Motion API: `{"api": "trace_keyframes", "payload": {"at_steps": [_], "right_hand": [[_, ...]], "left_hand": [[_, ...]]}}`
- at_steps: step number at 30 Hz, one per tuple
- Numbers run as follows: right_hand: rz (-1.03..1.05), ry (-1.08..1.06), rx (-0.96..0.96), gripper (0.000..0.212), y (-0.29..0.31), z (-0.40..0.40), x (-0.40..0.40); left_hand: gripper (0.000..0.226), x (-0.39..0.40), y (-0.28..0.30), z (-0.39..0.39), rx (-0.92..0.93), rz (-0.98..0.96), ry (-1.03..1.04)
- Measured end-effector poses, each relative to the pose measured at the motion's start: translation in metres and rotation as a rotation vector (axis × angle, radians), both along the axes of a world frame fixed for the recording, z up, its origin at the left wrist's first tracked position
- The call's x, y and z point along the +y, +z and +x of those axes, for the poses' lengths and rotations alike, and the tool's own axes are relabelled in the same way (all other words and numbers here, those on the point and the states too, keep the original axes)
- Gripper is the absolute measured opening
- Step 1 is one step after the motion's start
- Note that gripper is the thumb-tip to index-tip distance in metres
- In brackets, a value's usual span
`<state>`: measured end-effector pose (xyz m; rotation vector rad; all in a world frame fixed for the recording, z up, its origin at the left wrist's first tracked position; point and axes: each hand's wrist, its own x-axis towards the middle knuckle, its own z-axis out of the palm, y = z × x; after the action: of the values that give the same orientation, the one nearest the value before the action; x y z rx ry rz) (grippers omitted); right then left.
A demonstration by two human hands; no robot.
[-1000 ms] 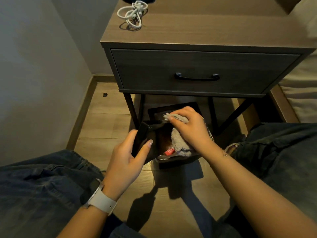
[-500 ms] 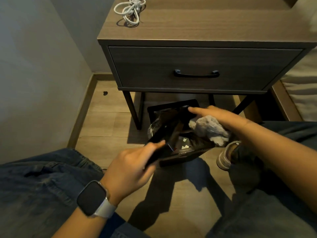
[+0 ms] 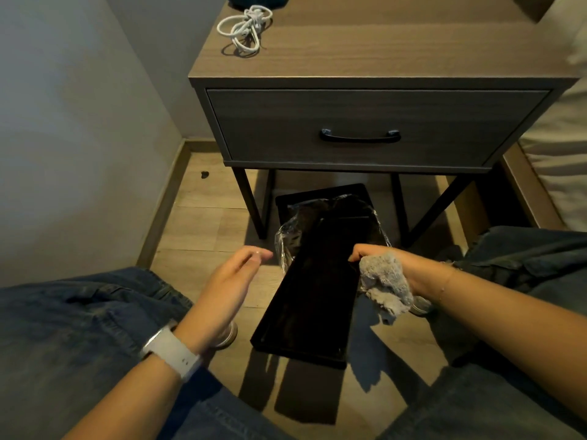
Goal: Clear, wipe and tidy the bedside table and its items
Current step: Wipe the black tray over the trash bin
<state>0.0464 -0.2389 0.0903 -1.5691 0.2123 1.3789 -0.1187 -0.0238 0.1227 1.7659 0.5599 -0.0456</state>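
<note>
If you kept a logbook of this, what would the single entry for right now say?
left hand open, empty | right hand holds grey cloth, black tray | cable on bedside table

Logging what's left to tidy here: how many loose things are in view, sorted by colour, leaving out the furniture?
White: 1, the cable on the table
Grey: 1, the cloth in the right hand
Black: 2, the tray and the bin
Teal: 1, a thing behind the cable
Total: 5

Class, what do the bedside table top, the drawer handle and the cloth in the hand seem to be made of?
Bedside table top: wood or wood-look laminate, matt, with visible grain. Drawer handle: probably black metal or plastic, with a slight sheen. Cloth: grey fuzzy fabric, perhaps microfibre, crumpled.
</note>
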Motion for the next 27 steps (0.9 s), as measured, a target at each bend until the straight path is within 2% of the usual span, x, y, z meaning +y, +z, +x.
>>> {"api": "trace_keyframes", "payload": {"at_steps": [1,3,4,6,8,10,14,16,18,20,24,27], "right_hand": [[-0.01,0.015,-0.023,0.016,0.002,-0.001,-0.001],[-0.042,0.048,-0.097,0.014,0.003,-0.005,-0.002],[-0.044,0.061,-0.122,0.013,0.005,-0.007,-0.002],[-0.028,0.084,-0.125,0.013,0.01,-0.008,0.0],[-0.041,0.081,-0.128,0.014,0.016,-0.008,0.002],[-0.102,0.072,-0.213,0.019,0.023,-0.004,0.005],[-0.252,0.117,-0.563,0.048,0.026,0.011,0.008],[-0.271,0.176,-0.739,0.049,0.031,0.016,0.007],[-0.25,0.163,-0.84,0.027,0.04,0.024,0.009],[-0.248,0.135,-0.919,0.016,0.048,0.033,0.017],[-0.111,0.124,-1.002,0.017,0.058,0.047,0.042],[-0.034,0.378,-1.346,0.02,0.062,0.047,0.069]], "left_hand": [[0.022,0.002,-0.002,0.007,0.173,-0.076,0.086],[0.029,-0.003,-0.002,0.015,0.451,-0.369,0.058],[0.036,-0.008,-0.002,0.017,0.504,-0.49,0.013],[0.04,-0.021,0.001,0.021,0.5,-0.551,-0.021],[0.039,-0.032,-0.001,0.027,0.446,-0.49,0.028],[0.039,-0.036,-0.006,0.037,0.387,-0.431,0.063],[0.035,-0.038,-0.019,0.048,0.235,-0.254,0.127],[0.027,-0.035,-0.018,0.051,0.171,-0.183,0.182],[0.023,-0.03,-0.02,0.051,0.138,-0.152,0.215],[0.02,-0.025,-0.024,0.049,0.122,-0.14,0.208],[0.016,-0.019,-0.029,0.039,0.122,-0.044,0.228],[0.015,-0.014,-0.026,0.031,0.101,0.051,0.261]]}}
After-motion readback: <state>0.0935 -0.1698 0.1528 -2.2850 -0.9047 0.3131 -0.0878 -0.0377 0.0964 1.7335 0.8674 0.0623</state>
